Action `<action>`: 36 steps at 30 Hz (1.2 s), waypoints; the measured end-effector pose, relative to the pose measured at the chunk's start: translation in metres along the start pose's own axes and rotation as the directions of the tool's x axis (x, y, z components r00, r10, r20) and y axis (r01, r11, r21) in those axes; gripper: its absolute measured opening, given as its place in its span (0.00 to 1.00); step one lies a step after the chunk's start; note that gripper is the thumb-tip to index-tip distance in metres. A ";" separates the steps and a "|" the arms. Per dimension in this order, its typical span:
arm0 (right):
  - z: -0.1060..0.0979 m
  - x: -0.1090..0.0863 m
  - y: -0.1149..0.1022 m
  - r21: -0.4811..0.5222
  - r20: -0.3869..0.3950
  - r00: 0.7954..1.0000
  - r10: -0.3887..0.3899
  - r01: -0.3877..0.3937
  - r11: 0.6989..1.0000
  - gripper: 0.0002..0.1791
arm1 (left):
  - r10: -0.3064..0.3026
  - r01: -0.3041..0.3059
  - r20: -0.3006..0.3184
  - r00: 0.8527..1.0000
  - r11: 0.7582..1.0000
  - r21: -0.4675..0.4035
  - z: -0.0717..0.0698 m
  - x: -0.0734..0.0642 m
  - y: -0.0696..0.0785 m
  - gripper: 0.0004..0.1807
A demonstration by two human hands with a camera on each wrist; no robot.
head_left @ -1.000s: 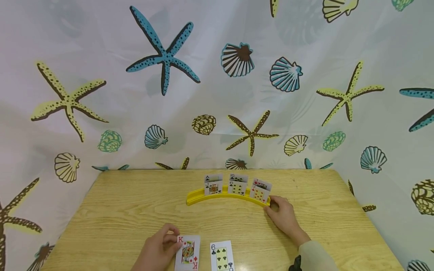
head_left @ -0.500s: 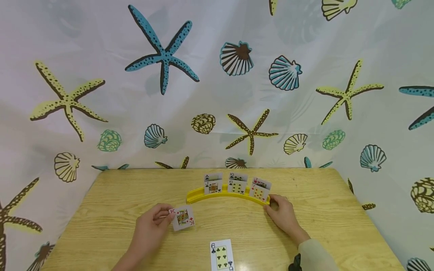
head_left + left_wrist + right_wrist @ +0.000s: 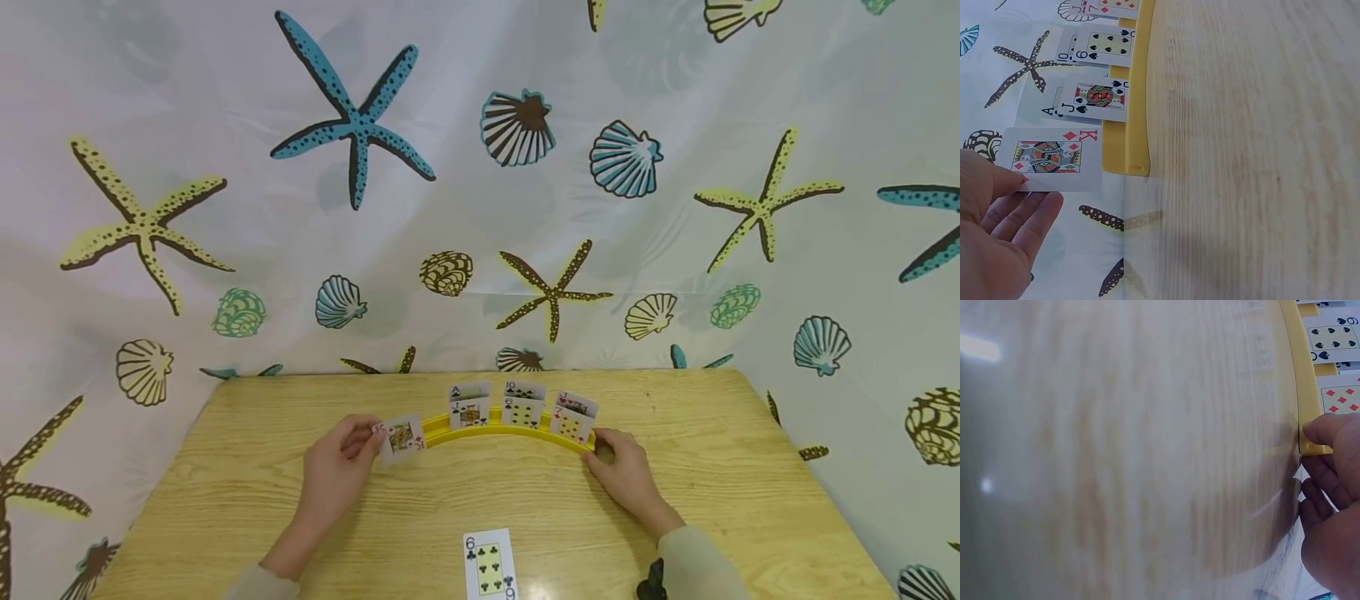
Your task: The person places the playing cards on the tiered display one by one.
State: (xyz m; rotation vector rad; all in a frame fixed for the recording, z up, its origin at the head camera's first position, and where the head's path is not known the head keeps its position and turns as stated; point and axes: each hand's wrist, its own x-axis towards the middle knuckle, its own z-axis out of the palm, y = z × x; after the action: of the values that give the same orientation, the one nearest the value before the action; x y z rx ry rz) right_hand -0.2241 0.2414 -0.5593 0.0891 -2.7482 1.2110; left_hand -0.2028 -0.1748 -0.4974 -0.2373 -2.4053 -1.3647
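Observation:
My left hand (image 3: 336,467) pinches a king of diamonds (image 3: 402,437) by its side edge, thumb in front and fingers behind. The card is held up at the left end of a curved yellow card holder (image 3: 1138,140), overlapping that end in the head view. At the holder's other end, my right hand (image 3: 628,473) grips the tip between thumb and fingers. Standing in the front slot are a jack of spades (image 3: 1099,97), a six of spades (image 3: 522,412) and a seven of diamonds (image 3: 570,425). Behind them show the tops of an ace, a ten and a jack of hearts.
A six of clubs (image 3: 491,565) lies face up near the front of the wooden table (image 3: 300,550). Behind the table hangs a cloth (image 3: 420,333) printed with starfish and shells. A small black object (image 3: 652,581) is by the right sleeve.
My left hand has lifted the king of diamonds from the table's front and carried it forward to the holder's left end. My right hand has kept its grip on the holder.

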 end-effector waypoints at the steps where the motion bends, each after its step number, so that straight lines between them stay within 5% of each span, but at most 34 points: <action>1: 0.000 0.000 0.000 0.000 0.000 1.000 -0.001 0.001 1.000 0.23 | 0.010 -0.010 -0.006 1.000 1.000 0.001 0.001 0.002 0.000 0.08; 19: 0.000 0.000 -0.001 -0.007 0.002 1.000 0.004 -0.004 1.000 0.24 | 0.013 -0.013 -0.089 0.996 1.000 0.009 0.013 0.026 -0.004 0.08; 36: 0.001 0.000 0.001 -0.007 0.003 1.000 0.004 -0.004 1.000 0.25 | 0.035 -0.036 -0.077 0.996 0.999 -0.012 0.027 0.035 -0.007 0.07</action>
State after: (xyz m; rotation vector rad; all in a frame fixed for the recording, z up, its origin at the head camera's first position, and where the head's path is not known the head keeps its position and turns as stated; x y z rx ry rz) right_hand -0.2245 0.2411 -0.5603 0.0845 -2.7563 1.2028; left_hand -0.2436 -0.1568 -0.5018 -0.2258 -2.3194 -1.3501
